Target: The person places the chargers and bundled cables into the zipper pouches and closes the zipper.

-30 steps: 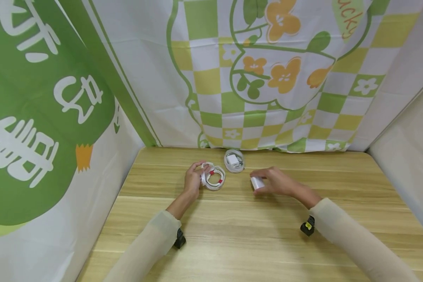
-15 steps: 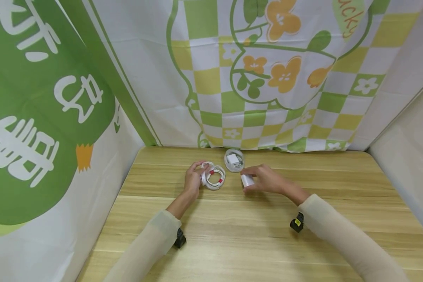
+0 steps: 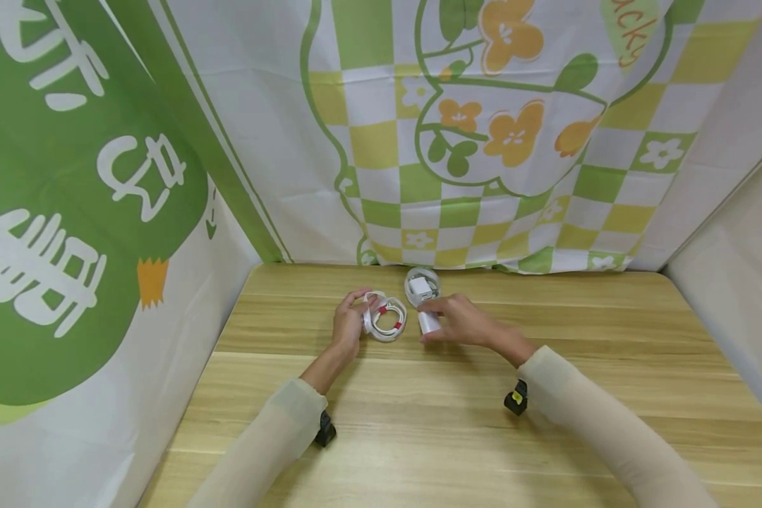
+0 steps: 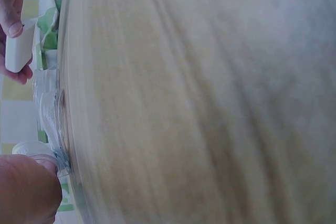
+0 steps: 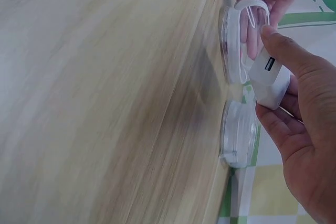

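My left hand (image 3: 348, 324) grips the raised, see-through lid (image 5: 253, 4) of a round clear case (image 3: 390, 337) at the left. Inside that case lies a coiled white cable (image 3: 381, 329) with red ties. Between thumb and fingertips, my right hand (image 3: 463, 323) pinches a white USB charger (image 5: 268, 80) above the table, its port showing in the right wrist view. The charger (image 4: 20, 51) is just right of the open case. Behind it sits a second round clear case (image 3: 436, 283), with a white plug (image 3: 420, 286) and a coiled cable inside.
The wooden table (image 3: 406, 430) ends at a patterned cloth (image 3: 482, 240) hanging behind both cases. A green and white cloth (image 3: 133, 296) hangs along the left side. Dark wrist cameras are strapped below both sleeves.
My right hand has moved left with the charger, bringing it from the right of the cases to just in front of the second case. The left hand stays at the lid.
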Demonstrator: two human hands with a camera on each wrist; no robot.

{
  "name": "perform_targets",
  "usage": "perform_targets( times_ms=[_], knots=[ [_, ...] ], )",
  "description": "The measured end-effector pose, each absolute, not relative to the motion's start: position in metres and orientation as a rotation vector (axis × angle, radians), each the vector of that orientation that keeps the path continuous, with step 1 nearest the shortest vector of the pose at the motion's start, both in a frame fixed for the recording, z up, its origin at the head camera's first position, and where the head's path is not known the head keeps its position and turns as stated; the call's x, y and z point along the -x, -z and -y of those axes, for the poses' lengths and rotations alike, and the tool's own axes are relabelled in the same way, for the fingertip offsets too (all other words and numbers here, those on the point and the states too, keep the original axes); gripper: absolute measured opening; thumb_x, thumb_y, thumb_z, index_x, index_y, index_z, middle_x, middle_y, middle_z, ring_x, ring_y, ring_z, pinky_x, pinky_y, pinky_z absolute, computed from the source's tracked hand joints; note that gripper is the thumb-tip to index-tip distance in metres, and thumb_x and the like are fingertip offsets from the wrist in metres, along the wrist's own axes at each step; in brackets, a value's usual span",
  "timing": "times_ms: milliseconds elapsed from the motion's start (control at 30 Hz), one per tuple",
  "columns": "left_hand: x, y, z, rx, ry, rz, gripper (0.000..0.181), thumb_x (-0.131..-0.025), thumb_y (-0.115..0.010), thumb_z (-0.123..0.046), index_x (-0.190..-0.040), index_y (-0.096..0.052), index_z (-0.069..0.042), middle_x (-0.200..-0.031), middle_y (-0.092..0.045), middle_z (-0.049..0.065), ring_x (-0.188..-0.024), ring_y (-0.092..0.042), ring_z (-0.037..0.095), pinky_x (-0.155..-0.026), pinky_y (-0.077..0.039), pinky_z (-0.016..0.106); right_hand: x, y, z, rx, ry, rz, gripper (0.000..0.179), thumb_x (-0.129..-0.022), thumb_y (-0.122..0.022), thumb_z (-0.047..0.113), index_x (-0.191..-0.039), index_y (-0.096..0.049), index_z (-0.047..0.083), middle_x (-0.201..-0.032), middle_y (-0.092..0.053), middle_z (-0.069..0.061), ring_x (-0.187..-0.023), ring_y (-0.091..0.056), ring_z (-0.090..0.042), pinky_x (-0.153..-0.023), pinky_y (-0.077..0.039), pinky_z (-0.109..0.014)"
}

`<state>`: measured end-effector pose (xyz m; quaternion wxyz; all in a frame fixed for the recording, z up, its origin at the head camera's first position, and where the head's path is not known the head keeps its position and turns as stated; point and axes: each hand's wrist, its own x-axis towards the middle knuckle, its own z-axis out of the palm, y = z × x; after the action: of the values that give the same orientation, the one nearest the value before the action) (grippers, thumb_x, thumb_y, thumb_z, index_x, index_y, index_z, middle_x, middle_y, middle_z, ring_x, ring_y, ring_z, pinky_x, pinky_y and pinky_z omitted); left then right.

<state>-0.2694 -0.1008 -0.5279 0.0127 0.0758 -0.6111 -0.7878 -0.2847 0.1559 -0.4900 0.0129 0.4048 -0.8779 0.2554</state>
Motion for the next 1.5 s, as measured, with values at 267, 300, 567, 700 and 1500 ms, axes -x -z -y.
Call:
perform_targets(
  times_ms=[267,300,567,700,1500],
  knots=[
    [0.269,0.529,0.101,-0.231,2.469,1.893,0.037,-0.109,-0.046,-0.001,-0.142,-0.054,0.012,-0.143,-0.06,0.032,-0.136,-0.059,0.04,-0.114,-0.05,0.039,0.288,0.491,-0.138,-1.219,-0.795,2.715,0.054,-0.08,-0.095,0.028,-0.121,-0.075,-0.001,-0.112,-0.079,-0.013,-0.082,-0.071,-0.019,-0.069,-0.059,-0.029],
    [0.269,0.529,0.101,-0.23,2.463,1.899,0.037,-0.109,-0.046,-0.001,-0.142,-0.054,0.012,-0.143,-0.06,0.032,-0.136,-0.059,0.041,-0.114,-0.05,0.039,0.288,0.492,-0.135,-1.213,-0.797,2.714,0.054,-0.079,-0.095,0.027,-0.121,-0.075,-0.001,-0.112,-0.079,-0.012,-0.083,-0.071,-0.02,-0.069,-0.06,-0.03],
    [0.268,0.527,0.102,-0.223,2.484,1.893,0.037,-0.109,-0.045,-0.001,-0.143,-0.052,0.013,-0.143,-0.059,0.033,-0.137,-0.058,0.04,-0.116,-0.049,0.042,0.293,0.493,-0.114,-1.132,-0.812,2.7,0.052,-0.076,-0.098,0.027,-0.116,-0.077,0.001,-0.104,-0.079,-0.01,-0.085,-0.069,-0.022,-0.071,-0.06,-0.035],
    [0.269,0.527,0.104,-0.209,2.493,1.901,0.037,-0.11,-0.045,-0.002,-0.144,-0.052,0.012,-0.145,-0.058,0.033,-0.137,-0.058,0.04,-0.117,-0.048,0.044,0.295,0.494,-0.104,-1.105,-0.78,2.708,0.051,-0.076,-0.097,0.031,-0.113,-0.078,0.002,-0.101,-0.079,-0.009,-0.085,-0.07,-0.022,-0.074,-0.059,-0.036],
    [0.266,0.526,0.105,-0.217,2.48,1.916,0.037,-0.11,-0.046,-0.004,-0.143,-0.054,0.009,-0.145,-0.059,0.031,-0.136,-0.059,0.04,-0.114,-0.05,0.039,0.298,0.513,-0.069,-0.936,-0.835,2.749,0.045,-0.079,-0.095,0.033,-0.107,-0.078,0.002,-0.094,-0.079,-0.007,-0.074,-0.066,-0.013,-0.062,-0.054,-0.026]
  ],
)
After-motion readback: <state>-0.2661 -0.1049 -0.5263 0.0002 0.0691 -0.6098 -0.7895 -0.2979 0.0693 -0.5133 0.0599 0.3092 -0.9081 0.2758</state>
